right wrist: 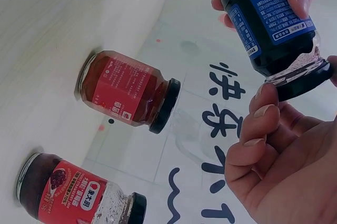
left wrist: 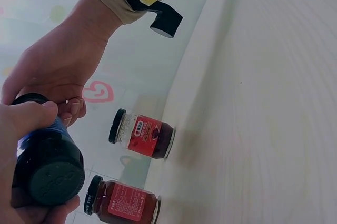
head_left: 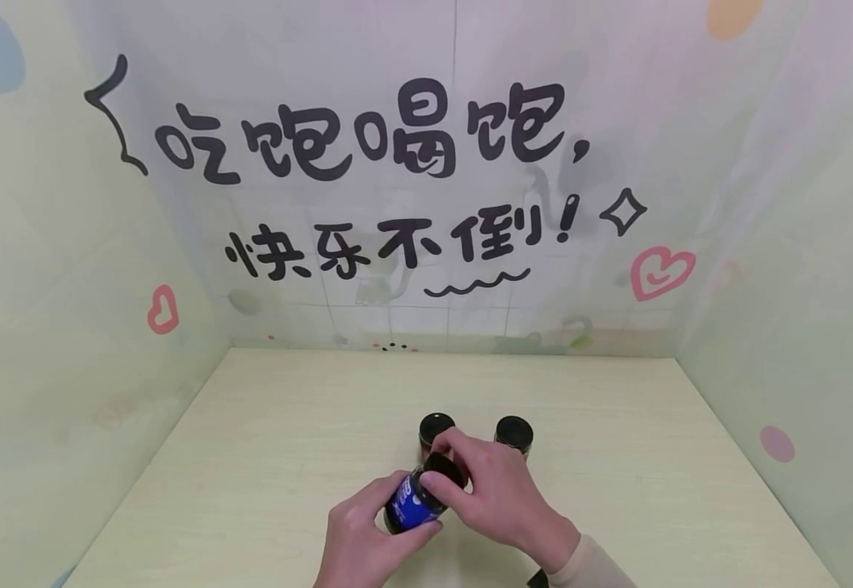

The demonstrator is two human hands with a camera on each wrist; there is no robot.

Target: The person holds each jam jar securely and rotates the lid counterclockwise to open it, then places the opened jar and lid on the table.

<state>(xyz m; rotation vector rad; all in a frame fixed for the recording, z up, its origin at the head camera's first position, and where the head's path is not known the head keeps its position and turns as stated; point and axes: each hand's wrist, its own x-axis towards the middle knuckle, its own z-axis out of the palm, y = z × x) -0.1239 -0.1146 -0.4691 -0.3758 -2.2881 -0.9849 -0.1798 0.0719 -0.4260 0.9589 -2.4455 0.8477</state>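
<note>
My left hand [head_left: 360,531] grips a dark jam jar [head_left: 407,505] with a blue label, tilted with its top up to the right. Thumb and fingers of my right hand [head_left: 503,494] pinch the jar's black lid [head_left: 446,467]. In the right wrist view the lid [right wrist: 303,81] sits on the jar's mouth, with fingertips at its rim. The left wrist view looks at the bottom of the dark jar [left wrist: 55,179]. Behind the hands stand two jars with red labels and black lids, one dark [left wrist: 150,135] and one reddish [left wrist: 126,202].
Both red-labelled jars stand upright on the pale wood-grain table [head_left: 250,457], side by side with a gap between them. A printed curtain [head_left: 367,188] with large black characters closes off the back, and pale curtains hang at both sides.
</note>
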